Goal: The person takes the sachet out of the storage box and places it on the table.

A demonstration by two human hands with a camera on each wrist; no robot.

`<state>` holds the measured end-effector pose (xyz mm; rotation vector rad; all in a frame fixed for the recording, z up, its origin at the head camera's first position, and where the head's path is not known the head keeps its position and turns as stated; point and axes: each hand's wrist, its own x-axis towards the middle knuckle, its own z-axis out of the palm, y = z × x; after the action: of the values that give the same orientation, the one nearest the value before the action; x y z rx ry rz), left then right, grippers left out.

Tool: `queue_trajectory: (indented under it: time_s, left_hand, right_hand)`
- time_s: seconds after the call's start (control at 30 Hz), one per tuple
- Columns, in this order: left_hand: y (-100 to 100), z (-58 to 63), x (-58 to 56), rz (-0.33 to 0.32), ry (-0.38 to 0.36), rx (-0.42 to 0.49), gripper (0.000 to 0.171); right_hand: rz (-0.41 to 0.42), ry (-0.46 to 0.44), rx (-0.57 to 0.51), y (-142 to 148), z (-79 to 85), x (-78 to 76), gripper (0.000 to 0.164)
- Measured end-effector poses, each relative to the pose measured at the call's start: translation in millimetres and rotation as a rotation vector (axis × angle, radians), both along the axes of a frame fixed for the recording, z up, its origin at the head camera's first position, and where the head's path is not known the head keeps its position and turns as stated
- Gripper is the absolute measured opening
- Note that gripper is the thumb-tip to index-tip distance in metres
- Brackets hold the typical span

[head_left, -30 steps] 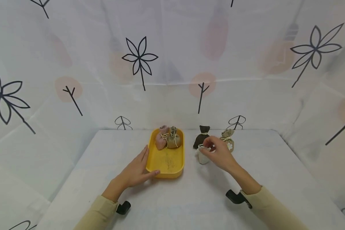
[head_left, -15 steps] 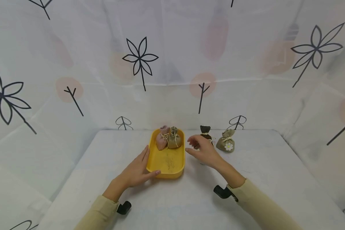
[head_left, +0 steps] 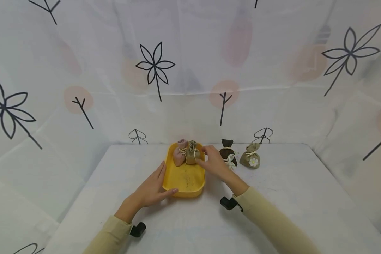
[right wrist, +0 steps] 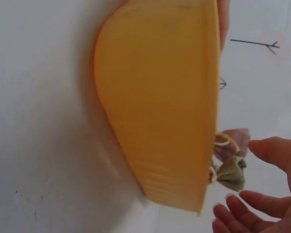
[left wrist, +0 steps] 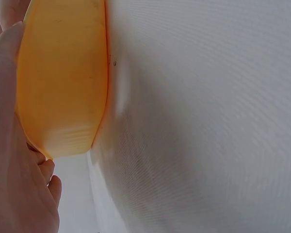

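My left hand [head_left: 147, 188] lies along the left side of the yellow tray [head_left: 182, 193], fingers straight, thumb on its front rim. Inside the tray, at the far end, stand a pink drawstring pouch [head_left: 179, 157] and an olive-green drawstring pouch [head_left: 192, 157]. My right hand [head_left: 213, 162] reaches over the tray's right rim beside the green pouch. In the right wrist view, thumb and fingers are spread apart, with the necks of the green pouch [right wrist: 231, 174] and pink pouch [right wrist: 233, 143] near the fingertips.
Right of the tray stand a dark brown pouch [head_left: 227, 146], a small white pouch [head_left: 230, 160] partly hidden by my right hand, and an olive pouch with a white flower [head_left: 251, 157]. A patterned cloth [head_left: 190, 116] hangs behind the white table [head_left: 289, 190].
My right hand has left the white pouch and moved left to the tray's right rim, near the green pouch. My left hand stays on the tray.
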<state>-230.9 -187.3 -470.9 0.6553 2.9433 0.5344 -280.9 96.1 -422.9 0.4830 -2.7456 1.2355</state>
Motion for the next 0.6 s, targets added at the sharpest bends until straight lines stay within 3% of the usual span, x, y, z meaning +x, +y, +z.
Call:
queue_trajectory:
  time_s: [0.27,0.6]
  left_hand:
    - [-0.1,-0.4,1.0,0.002,0.008,0.004,0.118]
    - [0.2,-1.4,1.2,0.010,0.012,0.012,0.115]
  right_hand:
    - [-0.051,-0.005,0.013,-14.4,-13.3,-19.9,0.054]
    - [-0.110,-0.029,-0.026,-24.0,-12.5,-35.1,0.047]
